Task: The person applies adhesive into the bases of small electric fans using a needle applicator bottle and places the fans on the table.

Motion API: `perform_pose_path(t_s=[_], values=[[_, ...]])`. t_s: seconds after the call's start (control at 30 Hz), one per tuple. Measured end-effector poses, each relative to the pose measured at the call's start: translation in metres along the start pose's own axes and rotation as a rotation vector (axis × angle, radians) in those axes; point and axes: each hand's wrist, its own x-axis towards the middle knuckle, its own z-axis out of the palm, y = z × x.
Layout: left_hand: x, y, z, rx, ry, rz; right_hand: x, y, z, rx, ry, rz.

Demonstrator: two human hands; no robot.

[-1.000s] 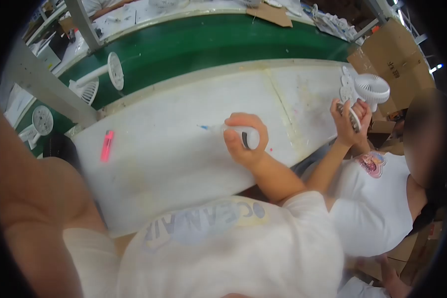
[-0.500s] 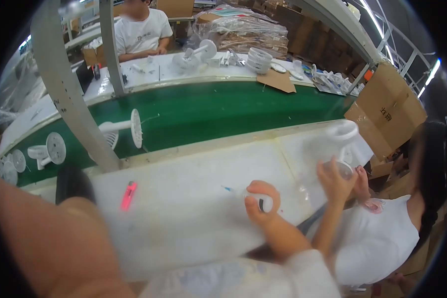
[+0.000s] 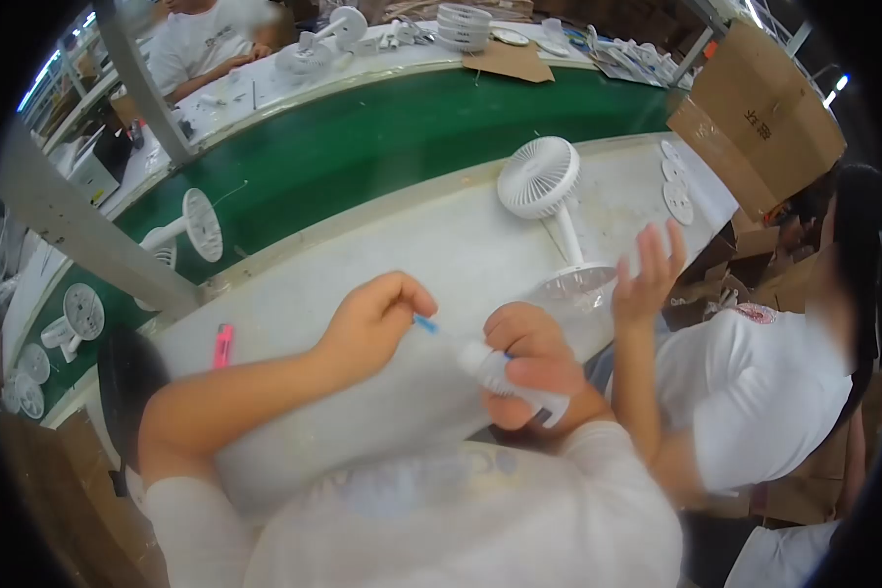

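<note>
My left hand [image 3: 374, 325] is closed in a pinch over the bench, with a small blue piece [image 3: 425, 324] at its fingertips. The blue piece points towards a white plastic part [image 3: 493, 367] with a rounded end and a curved edge. My right hand [image 3: 537, 355] wraps round this part, hiding much of it. Motion blurs the part, so its exact kind is unclear. Whether a wire joins the blue piece to it cannot be made out.
A white fan [image 3: 541, 179] stands on the bench near a co-worker's raised hand [image 3: 649, 265]. A pink cutter [image 3: 223, 345] lies left. Beyond runs a green conveyor belt [image 3: 363, 137] carrying fan parts [image 3: 203, 225]. A metal post [image 3: 88, 211] and a cardboard box [image 3: 755, 118] flank the bench.
My left hand has come from the lower left to the blue piece. My right hand still holds the white part, now turned. The co-worker's fan now stands on the bench.
</note>
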Motion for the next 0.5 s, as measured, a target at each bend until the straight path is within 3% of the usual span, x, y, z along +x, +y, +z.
perform_pose_path(t_s=[0.07,0.13,0.2,0.3,0.4,0.5], values=[[0.036,-0.028,0.014,0.055,-0.088,0.026,-0.007,-0.01,-0.01,0.057,-0.118,0.181],[0.073,-0.023,0.03,-0.098,-0.132,-0.035,-0.006,-0.014,-0.008,0.055,-0.061,0.135],[0.113,-0.022,0.054,-0.384,-0.067,-0.205,0.004,-0.016,-0.004,0.014,0.033,0.022],[0.158,-0.026,0.086,-0.666,-0.188,-0.554,0.013,-0.013,-0.011,-0.062,0.097,-0.161],[0.185,-0.04,0.118,-0.956,-0.393,-0.632,0.019,-0.009,-0.018,-0.089,0.111,-0.227],[0.192,-0.055,0.14,-1.015,-0.289,-0.648,0.015,-0.003,-0.019,-0.076,0.117,-0.185]])
